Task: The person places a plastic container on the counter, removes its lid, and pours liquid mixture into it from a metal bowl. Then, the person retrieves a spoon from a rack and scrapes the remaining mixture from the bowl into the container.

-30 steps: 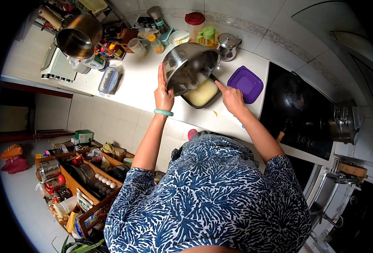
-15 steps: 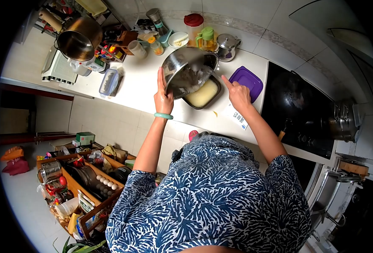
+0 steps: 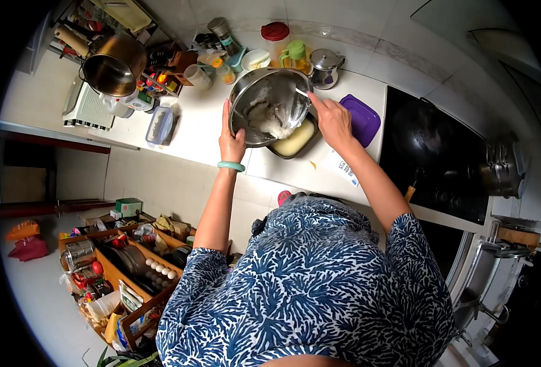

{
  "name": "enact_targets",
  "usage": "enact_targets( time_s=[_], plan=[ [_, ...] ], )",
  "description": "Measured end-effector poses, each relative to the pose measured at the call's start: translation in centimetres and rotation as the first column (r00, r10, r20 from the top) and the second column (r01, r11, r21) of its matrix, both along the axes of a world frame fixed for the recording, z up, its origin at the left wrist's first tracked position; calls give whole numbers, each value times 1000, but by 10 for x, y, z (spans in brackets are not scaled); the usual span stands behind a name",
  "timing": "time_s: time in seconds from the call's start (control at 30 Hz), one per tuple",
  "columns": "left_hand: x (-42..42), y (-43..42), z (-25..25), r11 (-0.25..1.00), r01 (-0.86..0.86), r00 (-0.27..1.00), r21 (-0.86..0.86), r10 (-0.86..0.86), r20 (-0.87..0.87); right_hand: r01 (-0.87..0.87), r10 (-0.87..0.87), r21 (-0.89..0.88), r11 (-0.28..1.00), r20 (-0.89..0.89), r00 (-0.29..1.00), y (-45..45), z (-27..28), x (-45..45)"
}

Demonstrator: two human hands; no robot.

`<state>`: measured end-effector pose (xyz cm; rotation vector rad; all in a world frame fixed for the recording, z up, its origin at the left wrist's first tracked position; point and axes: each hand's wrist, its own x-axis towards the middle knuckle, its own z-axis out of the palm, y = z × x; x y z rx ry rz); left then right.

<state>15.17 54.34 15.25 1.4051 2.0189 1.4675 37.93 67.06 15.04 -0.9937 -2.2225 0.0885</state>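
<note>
My left hand (image 3: 232,144) holds the left side of a large steel bowl (image 3: 243,110), its thumb at the rim. The bowl is tilted, its opening turned toward me, with a white, lumpy mass (image 3: 267,122) inside. My right hand (image 3: 335,122) is at the bowl's right rim with its fingers curled. A short pale strip shows by its fingertips, too small to identify. Under the bowl's lower right edge stands a dark rectangular tray (image 3: 287,156) holding a pale yellow layer (image 3: 296,139), partly hidden by the bowl.
A purple lid (image 3: 362,119) lies right of the tray, beside the black stove (image 3: 442,165). Behind the bowl stand a small white bowl (image 3: 255,60), a red-lidded jar (image 3: 275,40), a green-topped jug (image 3: 296,56) and a steel pot (image 3: 325,67). A clear container (image 3: 160,125) sits left.
The bowl has turned to face me more, showing more of its inside. My right hand has moved from beside the tray up to the bowl's right rim.
</note>
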Motion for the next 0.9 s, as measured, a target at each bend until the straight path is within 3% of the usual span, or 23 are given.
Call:
enact_targets(
  time_s=[0.07, 0.13, 0.17, 0.23, 0.33, 0.43, 0.5, 0.57, 0.67, 0.83, 0.9],
  plan=[
    [-7, 1, -6, 1000, 8, 1000, -2, -8, 30, 2, -4, 40, 999, 50, 999, 5, -3, -6],
    [-20, 4, -26, 997, 3, 982, -77, 12, 187, -4, -2, 86, 996, 78, 997, 5, -12, -11],
    [-24, 5, -34, 997, 4, 983, -77, 10, 183, -9, 1, 69, 998, 127, 992, 1, -25, -8],
    [-29, 7, -41, 1000, -8, 943, -12, 11, 332, -46, 41, 25, 999, 186, 982, -8, -35, 0],
    [-34, 6, -39, 999, -11, 939, -44, 25, 343, -84, 98, -70, 994, 240, 966, -14, -26, 3],
    [-31, 6, -40, 999, 1, 915, -35, 13, 404, -3, 42, -286, 958, 132, 990, -18, -8, -6],
    [-25, 8, -35, 1000, 13, 893, 3, -13, 451, 16, 2, -287, 958, 63, 998, -12, -7, -19],
    [-17, 9, -22, 996, 9, 802, -87, 45, 595, -26, -3, -299, 954, -97, 995, -11, -6, -40],
    [-17, 10, -26, 995, 37, 832, -95, 22, 554, -110, 87, -298, 948, -90, 992, -16, -2, -49],
    [-21, 13, -33, 995, 66, 796, -80, -4, 606, -240, 238, 29, 970, 61, 969, -32, -2, -46],
    [-20, 11, -32, 996, 63, 798, -67, -10, 602, -279, 273, 31, 960, 126, 954, -29, 2, -36]
  ],
)
